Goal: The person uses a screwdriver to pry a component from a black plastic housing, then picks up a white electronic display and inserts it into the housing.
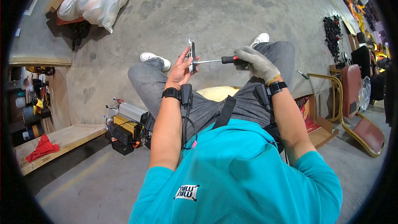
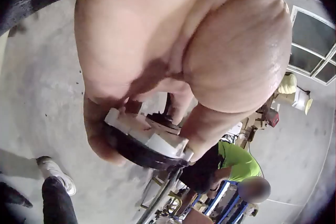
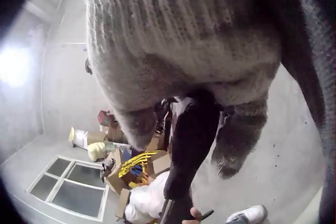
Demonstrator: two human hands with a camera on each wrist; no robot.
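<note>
My bare left hand (image 1: 180, 71) grips a narrow black and silver part (image 1: 192, 57), held upright over the floor between the legs. In the left wrist view, fingers and thumb pinch this part (image 2: 147, 142), its white and black sides showing. My right hand (image 1: 258, 63), in a grey knitted glove, holds a screwdriver by its black and red handle (image 1: 229, 59). The metal shaft (image 1: 208, 61) points left and its end meets the part beside the left fingers; the exact contact is too small to tell. The right wrist view shows the dark handle (image 3: 193, 140) between gloved fingers.
White bags (image 1: 96, 1) lie at the upper left. A wooden frame (image 1: 62, 141) and a machine (image 1: 126, 126) stand on the left. To the right are a chair (image 1: 351, 89) and an open cardboard box (image 1: 321, 132). Another person (image 2: 239, 162) appears in the left wrist view.
</note>
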